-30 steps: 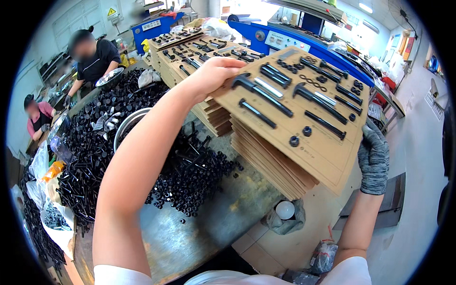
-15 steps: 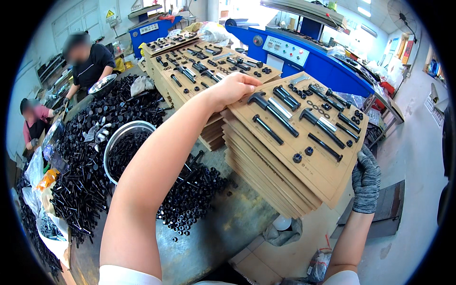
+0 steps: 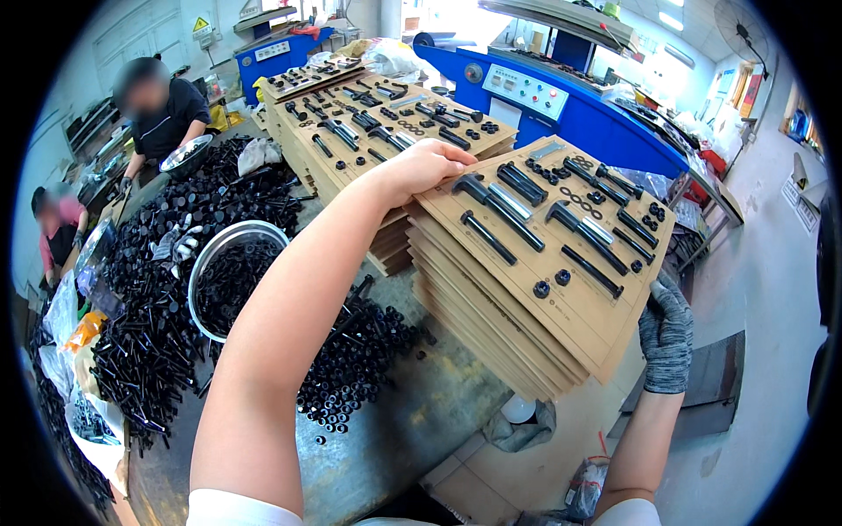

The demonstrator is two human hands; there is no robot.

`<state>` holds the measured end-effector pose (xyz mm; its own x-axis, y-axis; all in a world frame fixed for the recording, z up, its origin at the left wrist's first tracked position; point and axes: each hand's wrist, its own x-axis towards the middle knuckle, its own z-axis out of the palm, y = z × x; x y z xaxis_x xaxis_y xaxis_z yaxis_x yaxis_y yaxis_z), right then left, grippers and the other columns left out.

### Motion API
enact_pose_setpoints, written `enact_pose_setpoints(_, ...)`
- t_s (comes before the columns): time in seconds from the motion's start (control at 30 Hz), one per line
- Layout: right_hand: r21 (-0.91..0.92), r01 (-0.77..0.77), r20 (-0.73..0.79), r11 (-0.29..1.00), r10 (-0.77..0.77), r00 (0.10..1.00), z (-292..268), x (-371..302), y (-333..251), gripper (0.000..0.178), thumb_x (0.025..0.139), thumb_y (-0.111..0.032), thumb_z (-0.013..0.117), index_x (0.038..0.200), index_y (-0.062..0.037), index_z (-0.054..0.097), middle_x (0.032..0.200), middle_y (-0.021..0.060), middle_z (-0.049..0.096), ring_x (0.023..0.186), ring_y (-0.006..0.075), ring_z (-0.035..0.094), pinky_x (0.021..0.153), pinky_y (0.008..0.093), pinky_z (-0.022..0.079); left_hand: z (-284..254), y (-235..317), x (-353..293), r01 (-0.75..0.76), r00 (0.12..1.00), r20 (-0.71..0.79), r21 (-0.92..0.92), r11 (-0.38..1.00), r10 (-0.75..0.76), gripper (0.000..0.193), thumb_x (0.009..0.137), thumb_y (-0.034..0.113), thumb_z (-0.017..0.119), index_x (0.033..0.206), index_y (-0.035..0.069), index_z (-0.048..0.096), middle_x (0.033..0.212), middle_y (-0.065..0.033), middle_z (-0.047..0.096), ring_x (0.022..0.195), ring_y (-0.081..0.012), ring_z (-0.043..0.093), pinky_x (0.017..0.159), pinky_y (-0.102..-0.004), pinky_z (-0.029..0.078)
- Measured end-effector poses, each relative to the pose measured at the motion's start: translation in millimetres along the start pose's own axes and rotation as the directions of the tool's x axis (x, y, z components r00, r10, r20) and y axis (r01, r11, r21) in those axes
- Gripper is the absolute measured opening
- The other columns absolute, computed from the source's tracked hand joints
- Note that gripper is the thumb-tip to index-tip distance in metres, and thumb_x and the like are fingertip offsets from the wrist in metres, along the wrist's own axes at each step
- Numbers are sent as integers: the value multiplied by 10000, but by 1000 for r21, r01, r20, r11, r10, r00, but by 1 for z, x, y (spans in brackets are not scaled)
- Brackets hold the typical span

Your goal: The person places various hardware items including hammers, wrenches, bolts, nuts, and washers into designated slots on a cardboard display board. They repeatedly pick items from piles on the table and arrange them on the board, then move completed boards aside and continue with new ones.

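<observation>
A brown cardboard sheet (image 3: 588,324) carries black bolts (image 3: 504,210), silver sleeves, nuts (image 3: 542,288) and chain-like linked rings (image 3: 581,203) laid out in groups. It lies on top of a tall stack of similar sheets (image 3: 474,320). My bare left hand (image 3: 425,168) grips the sheet's far left corner, thumb and fingers closed on the edge. At the right edge, my right hand (image 3: 667,337) in a grey knitted glove holds the sheet from the side, its fingertips partly hidden beneath. The hardware stays in place on the tilted-looking surface.
Behind stands another stack of loaded cardboard sheets (image 3: 351,167). Left on the metal table (image 3: 351,473) are heaps of black bolts (image 3: 140,351), loose nuts (image 3: 329,403) and a metal bowl (image 3: 196,302) of black parts. Blue machines (image 3: 596,131) stand beyond; two people work at far left.
The sheet and both my hands have shifted very slightly left. My grip at both edges is the same, and the hardware keeps its layout.
</observation>
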<state>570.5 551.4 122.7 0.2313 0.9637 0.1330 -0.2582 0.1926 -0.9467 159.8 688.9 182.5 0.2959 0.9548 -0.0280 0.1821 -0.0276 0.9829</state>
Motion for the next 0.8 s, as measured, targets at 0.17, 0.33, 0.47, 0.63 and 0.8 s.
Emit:
enact_pose_setpoints(0.17, 48, -39, -12, 998, 40, 999, 0, -2, 2, 432, 958, -148, 595, 1343, 48, 583, 1176, 155, 674, 1067, 238, 667, 916, 356, 573, -11, -12, 11, -39, 999, -15, 107, 994, 40, 336, 969, 34, 564, 1285, 11, 674, 1101, -92, 714, 957, -135, 657, 841, -281, 537)
enact_pose_setpoints(0.33, 112, -64, 11, 992, 63, 998, 5, -10, -2, 419, 973, -170, 600, 1342, 28, 593, 1164, 134, 679, 1009, 214, 663, 852, 333, 574, -20, -6, -12, -60, 996, -61, 179, 982, 72, 351, 962, 56, 586, 1300, 40, 678, 1118, -69, 713, 978, -139, 643, 875, -282, 514)
enact_pose_setpoints(0.47, 138, -84, -81, 987, 96, 992, -15, -10, -1, 398, 972, -162, 621, 1329, 13, 602, 1098, 99, 674, 910, 167, 640, 745, 297, 567, -32, 6, -55, -71, 974, -186, 290, 954, 129, 345, 991, 79, 544, 1313, 57, 666, 1200, -54, 692, 1005, -124, 605, 845, -284, 495)
enact_pose_setpoints(0.63, -51, 278, -193, 959, -282, 940, -26, -45, -21, 439, 945, -140, 675, 1364, -46, 584, 1056, 21, 613, 860, 94, 599, 703, 251, 545, -44, -9, -151, -175, 868, -322, 515, 839, 379, 315, 966, 31, 551, 1257, 20, 672, 1165, -63, 705, 940, -119, 629, 865, -284, 509)
enact_pose_setpoints(0.8, -69, 615, -80, 786, -619, 782, 57, -137, -47, 477, 970, -157, 653, 1400, -1, 520, 1030, 51, 587, 800, 100, 548, 672, 243, 495, -33, -59, -319, -37, 826, -416, 635, 772, 381, 246, 944, -20, 570, 1159, 9, 686, 1022, -66, 684, 932, -128, 638, 836, -283, 517)
